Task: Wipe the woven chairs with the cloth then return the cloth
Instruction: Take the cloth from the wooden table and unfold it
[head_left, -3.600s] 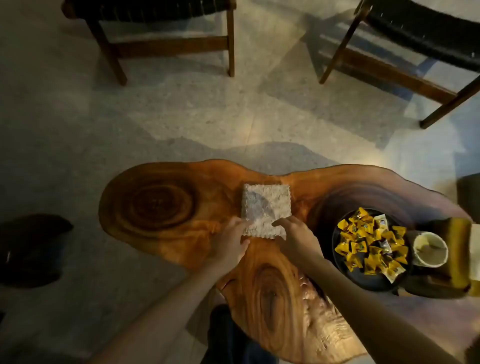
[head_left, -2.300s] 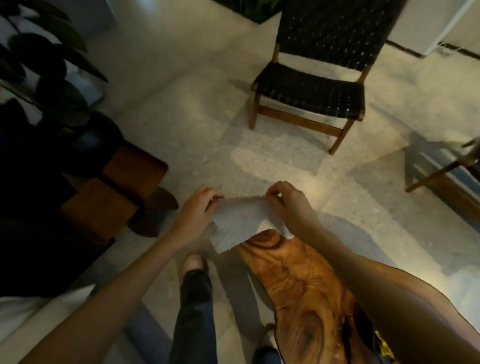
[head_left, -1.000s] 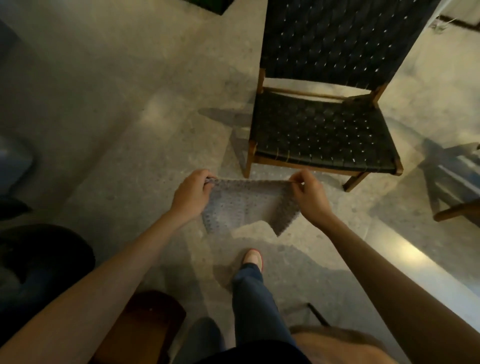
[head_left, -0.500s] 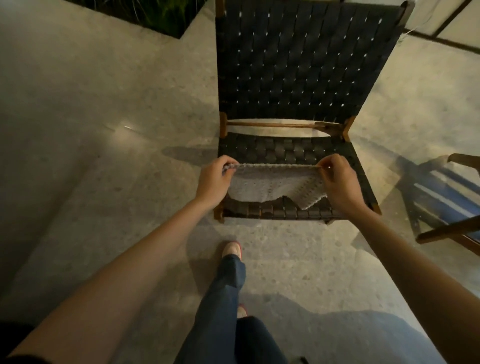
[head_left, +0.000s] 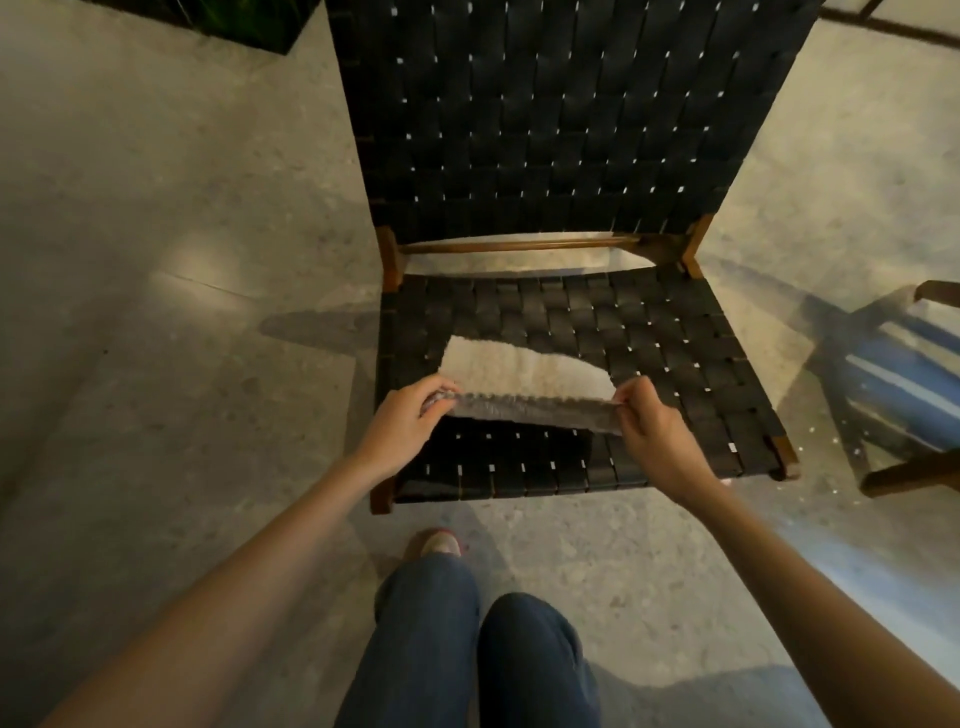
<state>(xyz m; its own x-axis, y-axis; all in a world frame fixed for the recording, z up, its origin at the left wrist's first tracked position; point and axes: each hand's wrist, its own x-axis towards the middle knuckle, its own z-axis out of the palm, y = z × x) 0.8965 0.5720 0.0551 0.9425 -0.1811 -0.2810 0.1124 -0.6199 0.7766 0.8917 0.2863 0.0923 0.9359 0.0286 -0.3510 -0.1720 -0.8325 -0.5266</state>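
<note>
both hands (head_left: 524, 423) pinch the cloth (head_left: 519, 371) over the woven chair (head_left: 675, 343); another chair (head_left: 909, 384) right.

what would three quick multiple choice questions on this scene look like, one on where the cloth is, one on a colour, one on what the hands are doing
1. Where is the cloth?
A. over the chair seat
B. on the floor
C. hung on the chair back

2. What colour is the weave of the chair?
A. white
B. black
C. red

3. How is the cloth held?
A. the left hand alone
B. no hand touches it
C. both hands pinch its near edge

Answers:
1 A, its far part spreads above the woven seat.
2 B, the straps of back and seat are black on a brown wooden frame.
3 C, the left hand and the right hand each pinch one end of the edge.
</note>
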